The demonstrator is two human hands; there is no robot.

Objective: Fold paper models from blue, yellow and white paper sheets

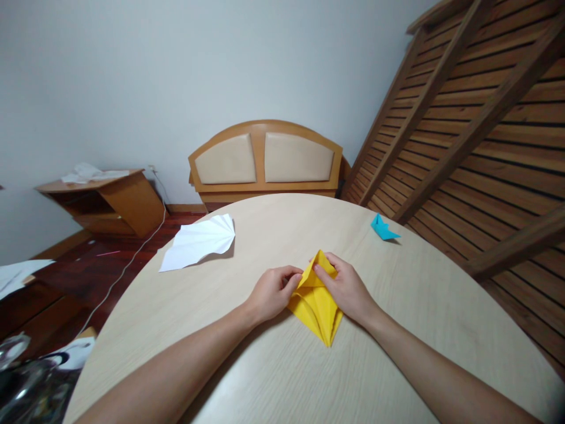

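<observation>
A yellow folded sheet of paper (318,303) is between my two hands over the round table, its lower point toward me and a flap raised at its far end. My left hand (274,292) pinches the left edge of that flap between thumb and fingers. On the other side, my right hand (346,288) grips the paper with its thumb lying on the front and the fingers hidden behind. Creases run down the lower part of the yellow paper, and a layer bulges open near its left side.
A creased white sheet (200,240) lies on the round wooden table (265,377) at the left. A small blue folded paper figure (384,228) sits near the far right edge. Beyond stand a headboard (265,156), a low cabinet (108,203) and leaning wooden slats (463,135).
</observation>
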